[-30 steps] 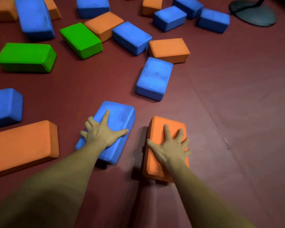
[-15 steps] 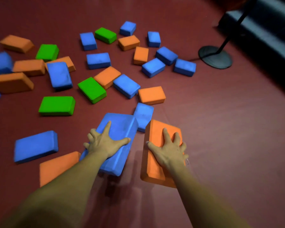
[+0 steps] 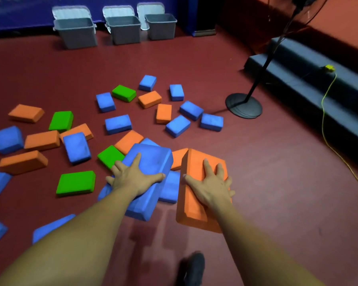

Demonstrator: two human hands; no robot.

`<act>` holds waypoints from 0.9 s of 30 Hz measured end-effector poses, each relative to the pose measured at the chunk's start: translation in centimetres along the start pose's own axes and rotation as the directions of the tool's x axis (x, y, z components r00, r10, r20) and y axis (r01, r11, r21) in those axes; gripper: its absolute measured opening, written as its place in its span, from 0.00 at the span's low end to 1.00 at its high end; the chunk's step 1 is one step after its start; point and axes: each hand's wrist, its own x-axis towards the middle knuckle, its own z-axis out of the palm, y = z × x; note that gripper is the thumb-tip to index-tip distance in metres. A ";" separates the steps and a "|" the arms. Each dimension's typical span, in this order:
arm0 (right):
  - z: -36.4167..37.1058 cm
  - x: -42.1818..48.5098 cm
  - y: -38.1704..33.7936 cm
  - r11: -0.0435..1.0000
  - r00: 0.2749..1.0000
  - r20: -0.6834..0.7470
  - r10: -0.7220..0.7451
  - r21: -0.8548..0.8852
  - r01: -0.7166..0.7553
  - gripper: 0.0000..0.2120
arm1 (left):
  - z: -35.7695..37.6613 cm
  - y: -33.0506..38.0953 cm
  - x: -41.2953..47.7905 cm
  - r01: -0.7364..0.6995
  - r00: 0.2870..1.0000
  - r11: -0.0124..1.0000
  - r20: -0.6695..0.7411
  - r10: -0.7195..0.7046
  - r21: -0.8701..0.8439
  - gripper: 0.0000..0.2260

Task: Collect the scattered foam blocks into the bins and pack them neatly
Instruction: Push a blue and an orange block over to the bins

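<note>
Fingers spread wide, our left hand (image 3: pixel 132 179) clamps a blue rectangular foam block (image 3: pixel 153 159), our right hand (image 3: pixel 212 187) an orange rectangular foam block (image 3: pixel 192 205). Next, we judge, both go to the grey plastic bins (image 3: pixel 123 30).

1. Blue block (image 3: pixel 153 159) and orange block (image 3: pixel 192 172): matt foam, faintly mottled
2. Floor (image 3: pixel 277 182): smooth, matt maroon covering
3. Bins (image 3: pixel 124 34) beyond the fan base (image 3: pixel 243 107): grey plastic, dull sheen
4. The fan base itself: black, slight gloss
</note>
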 end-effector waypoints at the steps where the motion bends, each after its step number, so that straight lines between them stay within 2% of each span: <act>1: -1.3 1.4 -0.2 1.000 1.000 -0.015 0.002 0.006 -0.002 0.50 | -0.7 1.8 0.9 -0.014 1.000 1.000 -0.008 0.014 0.006 0.53; 15: -18.2 25.7 -5.5 1.000 0.998 -0.054 -0.025 0.012 0.026 0.49 | -9.1 27.1 18.2 -0.049 0.993 0.998 -0.105 0.044 -0.041 0.54; 27: -28.2 50.1 -10.8 0.999 0.997 -0.059 -0.041 -0.021 0.040 0.50 | -12.5 46.5 37.5 -0.051 0.992 0.992 -0.122 0.037 -0.114 0.53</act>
